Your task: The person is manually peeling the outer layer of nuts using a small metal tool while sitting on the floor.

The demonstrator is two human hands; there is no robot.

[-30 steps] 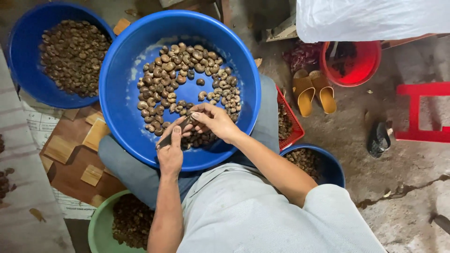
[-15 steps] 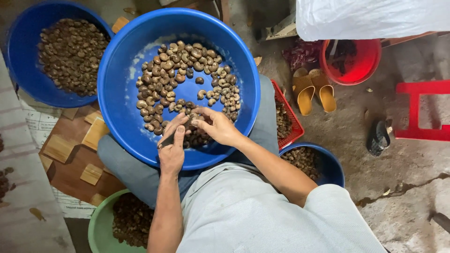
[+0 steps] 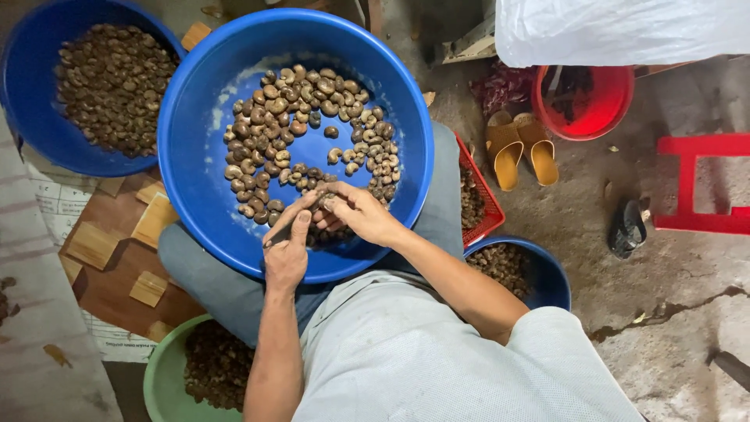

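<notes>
Concrete floor crowded with basins, large blue basin [image 3: 195, 180] resting on the lap, half-ringed with brown nuts [image 3: 273, 125].

Head view: left hand [image 3: 287, 234] clenched around a small dark blade-like tool [image 3: 283, 230], thumb laid along it; right hand [image 3: 361, 212] pinching one nut [image 3: 322, 202] at the fingertips, pressed against the tool tip above the basin's near side. Compared with a second ago, both hands a little lower and closer to the pile, the nut now turned against the blade, likely mid-opening. Beside: second blue basin [image 3: 31, 117] of nuts far left, green basin [image 3: 160, 383] below, red basket [image 3: 488, 207], smaller blue bowl [image 3: 547, 273], red bucket [image 3: 609, 109], yellow sandals [image 3: 522, 148], red stool [image 3: 699, 184].
</notes>
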